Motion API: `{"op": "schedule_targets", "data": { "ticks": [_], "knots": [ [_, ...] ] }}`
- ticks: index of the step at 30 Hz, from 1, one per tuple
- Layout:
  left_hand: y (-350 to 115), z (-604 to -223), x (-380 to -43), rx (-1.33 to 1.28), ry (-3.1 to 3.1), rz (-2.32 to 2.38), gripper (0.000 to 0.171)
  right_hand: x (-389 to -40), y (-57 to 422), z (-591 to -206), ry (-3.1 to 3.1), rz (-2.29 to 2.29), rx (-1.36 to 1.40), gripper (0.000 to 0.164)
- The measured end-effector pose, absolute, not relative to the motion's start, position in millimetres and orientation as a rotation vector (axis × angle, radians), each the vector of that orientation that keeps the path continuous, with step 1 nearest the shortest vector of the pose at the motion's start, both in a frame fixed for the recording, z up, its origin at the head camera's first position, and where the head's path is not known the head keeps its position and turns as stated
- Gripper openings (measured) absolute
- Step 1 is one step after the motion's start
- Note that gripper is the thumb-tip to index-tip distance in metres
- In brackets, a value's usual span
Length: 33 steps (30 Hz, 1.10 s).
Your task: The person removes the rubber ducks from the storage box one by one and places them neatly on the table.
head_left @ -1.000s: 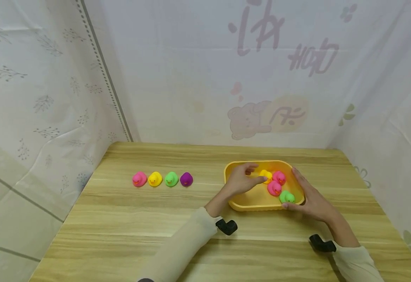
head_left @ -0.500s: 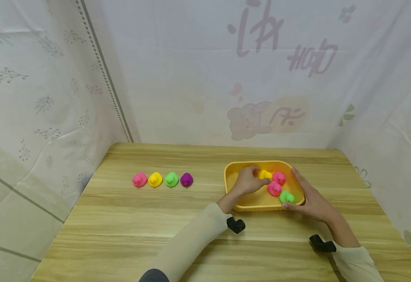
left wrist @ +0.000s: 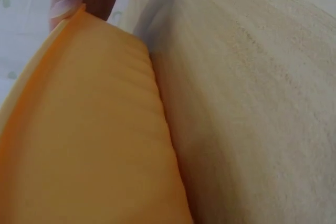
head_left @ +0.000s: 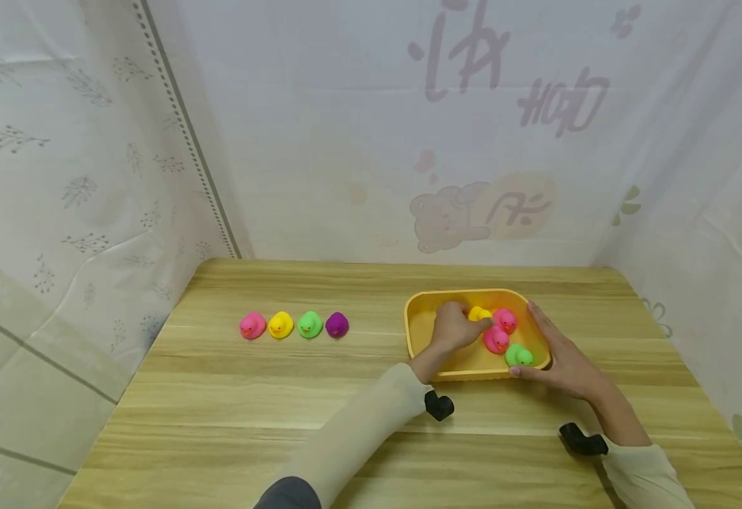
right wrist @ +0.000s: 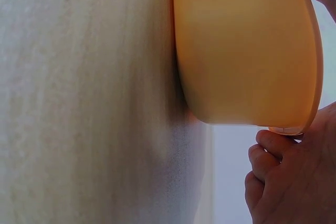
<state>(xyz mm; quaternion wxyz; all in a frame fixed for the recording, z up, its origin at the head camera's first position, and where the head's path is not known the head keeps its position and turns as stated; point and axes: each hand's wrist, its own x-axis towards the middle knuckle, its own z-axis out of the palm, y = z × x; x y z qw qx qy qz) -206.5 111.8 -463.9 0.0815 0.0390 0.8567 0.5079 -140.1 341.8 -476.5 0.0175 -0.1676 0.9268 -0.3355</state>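
My left hand (head_left: 456,331) reaches into a yellow-orange plastic basket (head_left: 421,369), thumb and fingers closed about a yellow rubber duck (head_left: 479,312), partly hidden by the hand. Beside that duck lie two pink rubber ducks (head_left: 496,340) and, toward the front right corner, a green rubber duck (head_left: 518,355). My right hand (head_left: 566,364) holds the basket's right end, thumb at the front rim and fingers at the back corner. The left wrist view shows the basket's outer wall (left wrist: 100,124) and the right thumb over its rim. In the right wrist view the right hand (right wrist: 299,169) is at the rim.
Left of the basket, a row of rubber ducks stands on the wooden table (head_left: 218,410): pink (head_left: 252,325), yellow (head_left: 281,325), green (head_left: 310,324) and purple (head_left: 337,325). A printed cloth (head_left: 320,141) hangs behind the table and along both sides.
My left hand has moved rightward and deeper into the basket, its thumb and fingers closing about the yellow duck. The right hand, the basket and the row of ducks have stayed in place.
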Motion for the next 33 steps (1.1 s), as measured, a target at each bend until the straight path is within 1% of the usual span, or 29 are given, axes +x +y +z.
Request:
{"op": "schedule_targets", "data": {
  "ticks": [4, 16, 20, 22, 24, 29, 33],
  "knots": [
    [114.9, -465.8, -206.3, 0.074, 2.607, 1.52, 0.035, -140.2, 341.0, -475.7, 2.881, -1.039, -0.518, 0.123],
    [116.5, -460.3, -201.2, -0.003, 2.638, 1.518, 0.034, -139.6, 340.5, -475.8, 2.877, -1.051, -0.51, 0.123],
    [117.5, -459.8, -201.1, 0.002, 2.648, 1.51, 0.04, -139.1, 341.0, -476.1, 2.884, -1.047, -0.512, 0.123],
    [118.1, -460.4, -201.1, 0.005, 2.647, 1.513, 0.047, -138.9, 341.2, -476.3, 2.888, -1.046, -0.516, 0.123],
    [118.8, -461.4, -200.8, 0.001, 2.646, 1.524, 0.048, -138.7, 341.3, -476.4, 2.888, -1.047, -0.518, 0.123],
    [121.0, -463.9, -198.7, -0.021, 2.669, 1.497, 0.039, -138.5, 341.4, -476.5, 2.884, -1.055, -0.52, 0.123],
    [121.6, -464.2, -197.9, -0.029, 2.695, 1.481, 0.038, -138.3, 341.4, -476.5, 2.877, -1.061, -0.514, 0.123]
  ]
}}
